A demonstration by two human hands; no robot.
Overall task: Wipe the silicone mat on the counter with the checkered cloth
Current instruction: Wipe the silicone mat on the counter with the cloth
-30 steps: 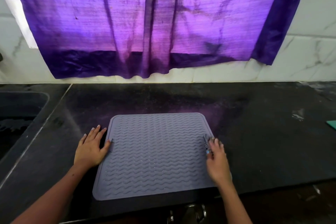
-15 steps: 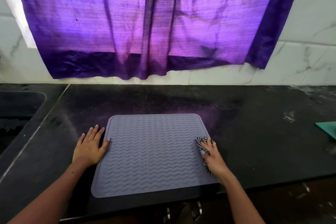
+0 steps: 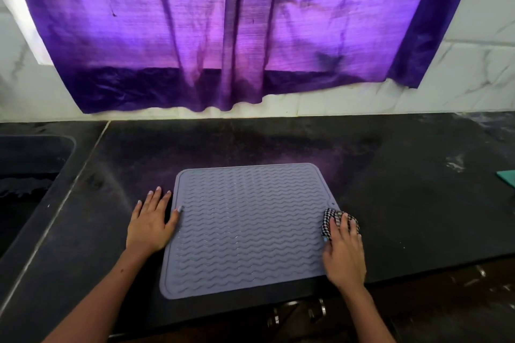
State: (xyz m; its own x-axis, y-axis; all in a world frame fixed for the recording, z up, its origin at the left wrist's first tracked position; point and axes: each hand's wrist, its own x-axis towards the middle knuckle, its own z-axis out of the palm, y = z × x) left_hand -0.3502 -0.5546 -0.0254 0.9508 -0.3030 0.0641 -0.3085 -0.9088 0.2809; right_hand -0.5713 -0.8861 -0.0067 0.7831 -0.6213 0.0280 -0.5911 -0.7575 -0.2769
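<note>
A grey silicone mat (image 3: 248, 228) with wavy ridges lies flat on the black counter (image 3: 404, 203), close to its front edge. My left hand (image 3: 152, 224) rests flat on the counter at the mat's left edge, fingers straight, thumb tip touching the mat. My right hand (image 3: 344, 252) sits at the mat's right edge and holds a bunched black-and-white checkered cloth (image 3: 333, 221) under its fingers, pressing it onto the mat's right rim. Most of the cloth is hidden beneath the hand.
A dark sink (image 3: 25, 175) is sunk into the counter at the far left. A purple curtain (image 3: 237, 30) hangs against the white tiled wall behind. A teal object (image 3: 508, 177) shows at the right frame edge. Cabinet handles (image 3: 295, 315) sit below the counter front.
My right hand has drawn the checkered cloth out into view at the mat's right edge, and more of it shows now. My left hand has stayed in place beside the mat.
</note>
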